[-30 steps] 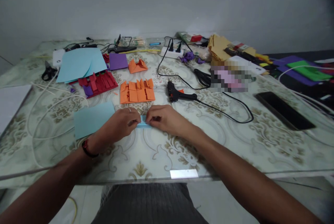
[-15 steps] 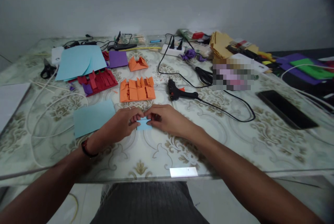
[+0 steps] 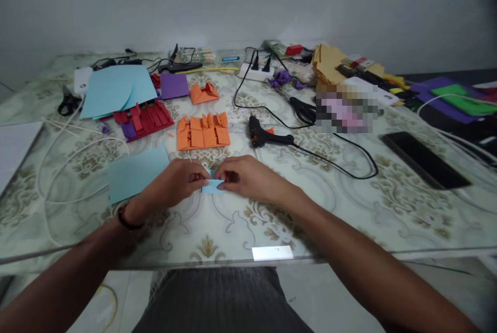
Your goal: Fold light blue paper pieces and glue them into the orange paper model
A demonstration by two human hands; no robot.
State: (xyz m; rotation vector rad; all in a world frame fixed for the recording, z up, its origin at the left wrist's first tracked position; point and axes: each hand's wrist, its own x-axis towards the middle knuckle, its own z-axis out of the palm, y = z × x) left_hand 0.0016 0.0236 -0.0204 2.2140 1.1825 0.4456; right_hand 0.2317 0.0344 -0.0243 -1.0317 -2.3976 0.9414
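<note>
A small piece of light blue paper [image 3: 213, 186] with a crease lies low over the table between my hands. My left hand [image 3: 180, 180] pinches its left side, and my right hand [image 3: 243, 175] pinches its right side. Fingers cover parts of both edges. Left of it, partly behind my left wrist, is a larger light blue sheet [image 3: 135, 172]. Just beyond my hands sits a folded orange paper piece [image 3: 204, 132] with raised flaps. A black glue gun [image 3: 267, 133] rests past my right hand.
Farther left are a folded red paper piece [image 3: 147, 119], stacked blue sheets [image 3: 116, 89], a purple square [image 3: 174, 86] and scissors [image 3: 69, 102]. A second orange piece [image 3: 204, 92] stands behind. Toward the right lie the gun's cord, more scissors [image 3: 305, 111] and a phone [image 3: 425, 159].
The small blue paper is folded differently between my fingertips, with its near flap raised a little. My left fingers have shifted slightly. The other things stay in place; the view moved a bit.
</note>
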